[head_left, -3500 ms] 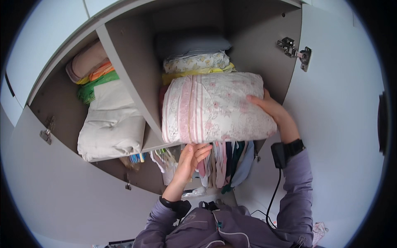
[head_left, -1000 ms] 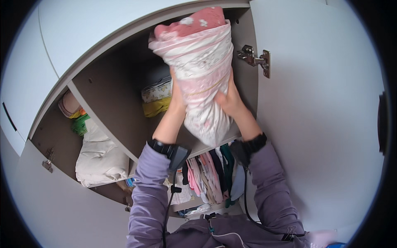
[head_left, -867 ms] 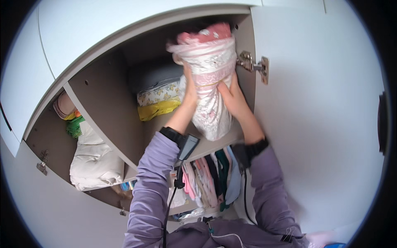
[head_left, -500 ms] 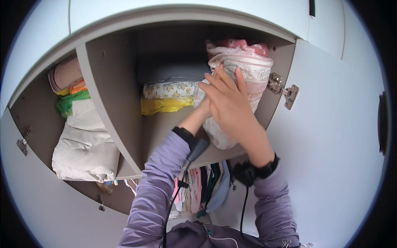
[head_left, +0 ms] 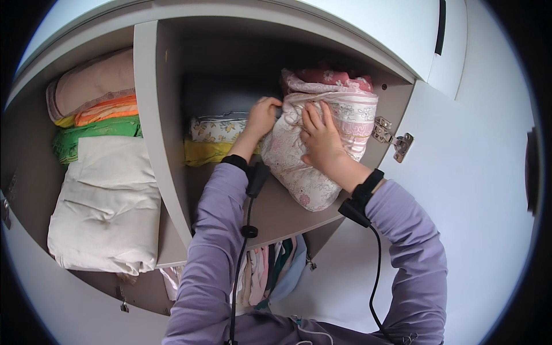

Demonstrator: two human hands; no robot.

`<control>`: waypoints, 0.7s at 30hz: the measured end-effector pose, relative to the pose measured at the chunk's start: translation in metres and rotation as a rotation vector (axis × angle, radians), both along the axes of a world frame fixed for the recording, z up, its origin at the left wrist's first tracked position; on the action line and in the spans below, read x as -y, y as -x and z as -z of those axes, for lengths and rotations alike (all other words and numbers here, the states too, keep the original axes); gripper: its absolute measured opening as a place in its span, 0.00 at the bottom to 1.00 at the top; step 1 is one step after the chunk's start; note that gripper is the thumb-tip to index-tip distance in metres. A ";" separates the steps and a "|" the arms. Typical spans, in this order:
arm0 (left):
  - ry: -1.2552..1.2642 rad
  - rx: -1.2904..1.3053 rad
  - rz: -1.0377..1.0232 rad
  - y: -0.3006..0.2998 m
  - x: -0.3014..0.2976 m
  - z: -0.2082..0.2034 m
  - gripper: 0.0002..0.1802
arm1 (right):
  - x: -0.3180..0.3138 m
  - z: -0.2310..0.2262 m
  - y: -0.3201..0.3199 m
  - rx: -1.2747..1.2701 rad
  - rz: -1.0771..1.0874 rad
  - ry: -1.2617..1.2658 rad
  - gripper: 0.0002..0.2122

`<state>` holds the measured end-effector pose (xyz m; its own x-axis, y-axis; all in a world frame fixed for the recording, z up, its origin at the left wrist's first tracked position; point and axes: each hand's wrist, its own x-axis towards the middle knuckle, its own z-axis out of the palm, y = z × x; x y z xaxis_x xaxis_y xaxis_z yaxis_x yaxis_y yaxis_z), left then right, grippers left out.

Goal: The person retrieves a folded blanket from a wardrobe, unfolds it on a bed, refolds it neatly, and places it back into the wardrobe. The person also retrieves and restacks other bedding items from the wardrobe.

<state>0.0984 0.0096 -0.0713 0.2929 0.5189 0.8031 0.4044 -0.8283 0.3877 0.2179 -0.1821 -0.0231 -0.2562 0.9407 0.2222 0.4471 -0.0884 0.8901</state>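
Note:
A folded bundle of pink-and-white floral bedding [head_left: 302, 178] lies on the cupboard shelf at the right of the middle compartment. My right hand [head_left: 323, 138] rests on its front, fingers stretched and apart. At the bundle's upper left edge is my left hand [head_left: 263, 119], its fingers bent and closed against the cloth; the fingertips are partly hidden. Dark red floral fabric [head_left: 328, 76] sits on top at the back of the bundle. Beside my left hand, a yellow-flowered white cloth [head_left: 215, 131] lies on a yellow one [head_left: 206, 152], below dark folded fabric [head_left: 213, 98].
An upright divider [head_left: 148, 115] separates the left compartment, where cream folded cloth [head_left: 106, 201] lies in front of green, orange and pinkish-brown textiles. The cupboard door [head_left: 454, 201] stands open at right on a metal hinge [head_left: 397, 139]. Clothes [head_left: 270, 270] hang beneath the shelf.
My hands, overlapping before, have moved apart: the left to the bundle's left edge, the right flat on its front. The view has shifted, showing more of the left compartment.

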 end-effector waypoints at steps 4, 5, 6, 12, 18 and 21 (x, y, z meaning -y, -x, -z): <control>-0.325 -0.387 -0.547 -0.004 -0.010 0.028 0.27 | -0.019 0.007 0.004 0.002 -0.046 -0.031 0.30; -0.362 -0.418 -0.626 -0.014 -0.012 0.032 0.28 | -0.023 0.010 0.003 0.020 -0.080 -0.058 0.28; -0.344 -0.492 -0.646 -0.027 -0.014 0.035 0.29 | -0.027 0.012 0.000 0.043 -0.150 -0.001 0.27; -0.070 -0.640 -0.663 -0.051 -0.042 0.011 0.26 | -0.050 0.024 -0.016 0.001 -0.112 0.208 0.23; -0.122 -0.376 -0.827 -0.025 -0.033 0.013 0.15 | -0.072 0.030 -0.023 -0.102 -0.065 0.060 0.28; -0.177 -0.300 -0.790 -0.013 -0.027 0.011 0.17 | -0.086 0.030 -0.026 -0.098 -0.064 0.001 0.30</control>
